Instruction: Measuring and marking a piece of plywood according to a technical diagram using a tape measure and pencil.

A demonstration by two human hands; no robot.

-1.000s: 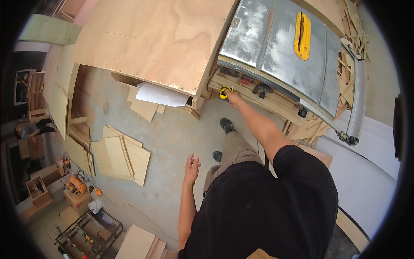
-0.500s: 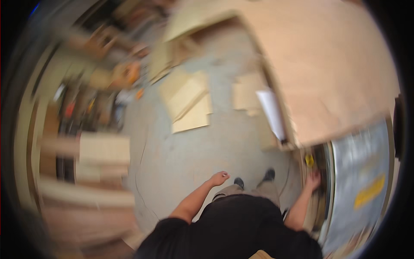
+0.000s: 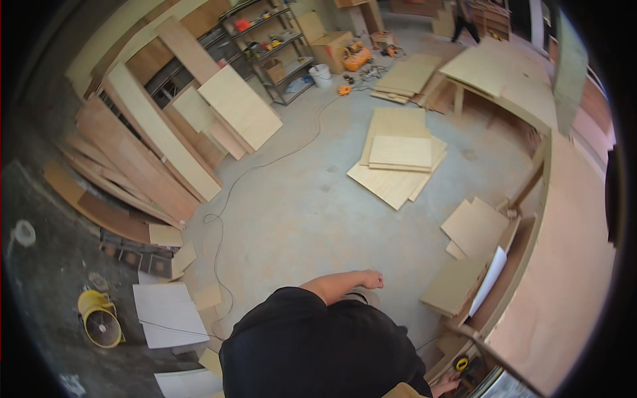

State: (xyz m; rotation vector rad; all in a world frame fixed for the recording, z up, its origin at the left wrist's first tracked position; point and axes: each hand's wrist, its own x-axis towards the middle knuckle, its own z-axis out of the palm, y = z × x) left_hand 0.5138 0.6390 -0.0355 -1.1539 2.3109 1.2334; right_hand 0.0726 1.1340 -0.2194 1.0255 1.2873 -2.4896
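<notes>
Far left, a yellow fan [image 3: 99,320] sits on the dark floor, white boards [image 3: 166,313] just beside it. Above them, long plywood sheets [image 3: 142,149] lean against the wall, with a metal shelf rack [image 3: 265,50] behind. A thin cord [image 3: 229,192] snakes across the concrete floor [image 3: 298,212] from the rack area down toward the person's feet.

Centre: the person in a black shirt [image 3: 318,351] stands looking down. Left hand [image 3: 370,279] hangs free in front of the body, fingers loosely curled, holding nothing, touching nothing. Beyond it a stack of plywood panels [image 3: 398,159] lies flat on the floor, well apart from the hand.

Right: smaller offcuts [image 3: 474,229] lie near the bench base, one white sheet [image 3: 490,280] propped against them. A big plywood bench top [image 3: 564,278] runs along the right edge. Right hand [image 3: 446,385] is low at the frame bottom, reaching at the bench corner, just beside a yellow tape measure [image 3: 461,363]. Cannot tell whether the fingers close on anything; hand is mostly cut off. A saw table edge [image 3: 511,388] shows just beside it.

Risks, as judged: the cord runs close to the feet, so a step back could snag it. Offcuts near the bench are a trip hazard. The right hand works out of the person's sight line near the saw table, so a blind grab could miss the tape measure or knock it off.
</notes>
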